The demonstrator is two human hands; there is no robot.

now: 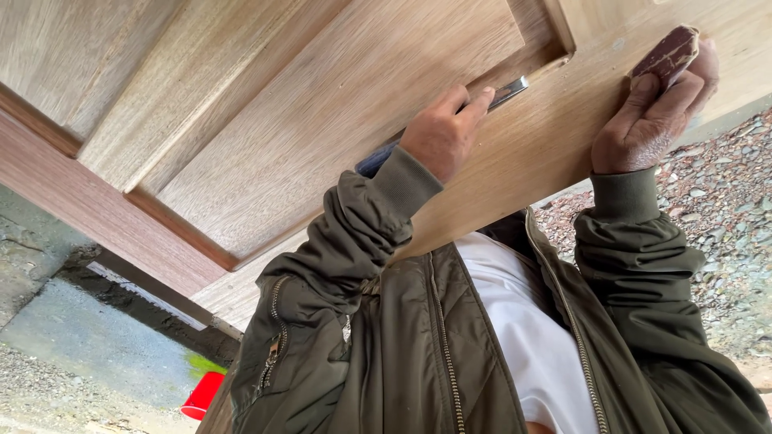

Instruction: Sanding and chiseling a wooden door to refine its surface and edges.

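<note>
A large wooden panelled door (265, 145) lies across the view, with raised panels and grooves. My left hand (441, 133) grips a chisel (508, 91) with a blue handle, and its metal blade lies in the groove at the panel's corner. My right hand (651, 112) presses a folded piece of reddish-brown sandpaper (666, 55) against the door's flat frame near its edge. Both arms are in olive-green jacket sleeves, and the open jacket over a white shirt fills the bottom of the view.
Grey gravel (728, 201) covers the ground to the right of the door. On the left lies a concrete floor (80, 337) with a dark gap along it. A red cup (201, 395) sits on the ground at the bottom left.
</note>
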